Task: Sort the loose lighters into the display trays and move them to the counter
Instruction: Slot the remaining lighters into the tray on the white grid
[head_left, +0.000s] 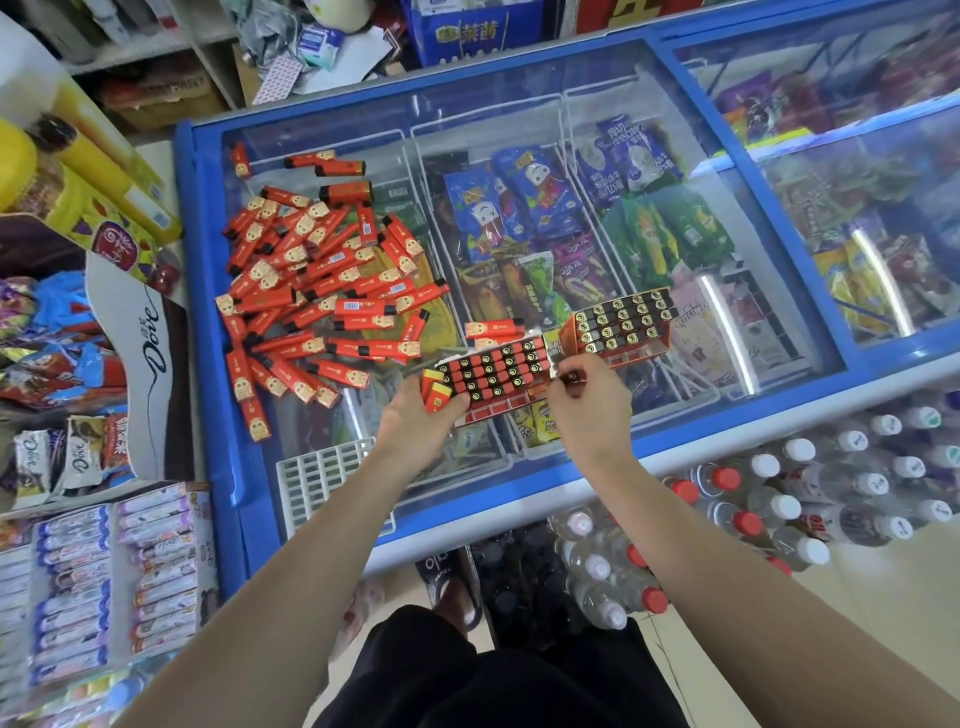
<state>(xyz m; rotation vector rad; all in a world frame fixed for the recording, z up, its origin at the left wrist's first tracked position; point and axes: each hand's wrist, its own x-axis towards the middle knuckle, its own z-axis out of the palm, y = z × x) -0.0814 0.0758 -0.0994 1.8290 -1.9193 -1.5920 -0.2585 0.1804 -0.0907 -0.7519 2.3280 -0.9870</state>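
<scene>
Lighters (317, 291) loose on freezer glass, left hand (415, 421) gripping several, right hand (587, 395) pinching one, Dove display (150, 343)

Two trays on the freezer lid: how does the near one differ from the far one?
The near tray is between both hands, the left hand holding loose lighters at its end; the far tray sits untouched to its right. The near tray shows empty slots along its front edge; the far tray looks nearly full. Both hold red lighters standing upright.

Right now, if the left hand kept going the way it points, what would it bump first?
Probably the near tray. The left hand holds a few lighters at that tray's left end, so they would hit first. Depth is hard to judge.
</scene>
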